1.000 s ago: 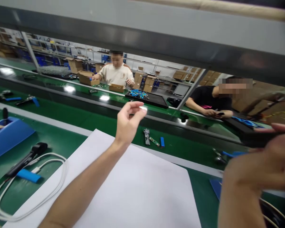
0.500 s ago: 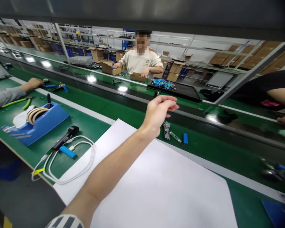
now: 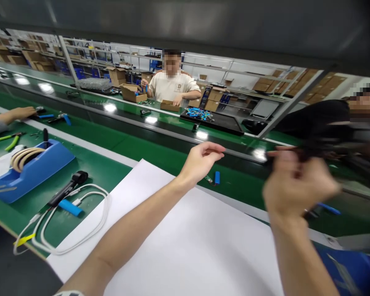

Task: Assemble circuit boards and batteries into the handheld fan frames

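My left hand (image 3: 202,162) hovers over the far edge of a large white sheet (image 3: 191,234). Its fingers are loosely bent, thumb and index tips close with a narrow gap, and nothing shows between them. Just beyond it on the green bench lies a blue cylindrical battery cell (image 3: 217,177), beside a partly hidden small circuit board (image 3: 209,179). My right hand (image 3: 299,185) is raised at the right, smeared by motion. Dark shapes lie around its fingers; I cannot make out whether it holds any of them.
At left are a blue tape dispenser (image 3: 57,164), a black handheld device (image 3: 68,189), another blue cell (image 3: 70,207) and a white cable (image 3: 103,218). A co-worker (image 3: 174,86) sits opposite, near a black tray (image 3: 228,124) of blue cells. Another person's hand (image 3: 21,113) rests at far left.
My right hand has come into view from the right. The view has shifted, and my left hand now covers the silvery part and most of the circuit board. The opposite co-worker's hand is raised.
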`<state>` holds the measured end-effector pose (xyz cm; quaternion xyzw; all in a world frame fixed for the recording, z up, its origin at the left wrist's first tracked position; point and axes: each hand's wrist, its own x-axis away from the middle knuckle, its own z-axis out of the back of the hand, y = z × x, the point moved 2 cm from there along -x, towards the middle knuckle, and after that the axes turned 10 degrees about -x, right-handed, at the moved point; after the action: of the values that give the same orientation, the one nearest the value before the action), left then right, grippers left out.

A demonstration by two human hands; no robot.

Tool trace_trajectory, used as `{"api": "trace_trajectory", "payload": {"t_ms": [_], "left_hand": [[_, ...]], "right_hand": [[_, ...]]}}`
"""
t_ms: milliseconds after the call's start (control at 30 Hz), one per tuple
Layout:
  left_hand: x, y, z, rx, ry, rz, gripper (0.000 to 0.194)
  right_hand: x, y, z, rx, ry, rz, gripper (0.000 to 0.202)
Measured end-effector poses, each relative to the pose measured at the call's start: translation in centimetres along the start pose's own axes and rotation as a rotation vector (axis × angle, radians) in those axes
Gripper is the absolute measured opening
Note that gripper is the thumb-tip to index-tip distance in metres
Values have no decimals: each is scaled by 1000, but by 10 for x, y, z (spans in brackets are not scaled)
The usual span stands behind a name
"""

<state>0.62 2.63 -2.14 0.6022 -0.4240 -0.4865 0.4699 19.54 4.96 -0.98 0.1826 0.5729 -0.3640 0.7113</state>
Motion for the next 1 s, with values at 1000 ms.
{"api": "trace_trajectory", "payload": {"t_ms": [1000], "left_hand": [[-24,-67,22,76,-380,292,47]], "right_hand": [[33,25,-44,-790,-905,-716,27]]}}
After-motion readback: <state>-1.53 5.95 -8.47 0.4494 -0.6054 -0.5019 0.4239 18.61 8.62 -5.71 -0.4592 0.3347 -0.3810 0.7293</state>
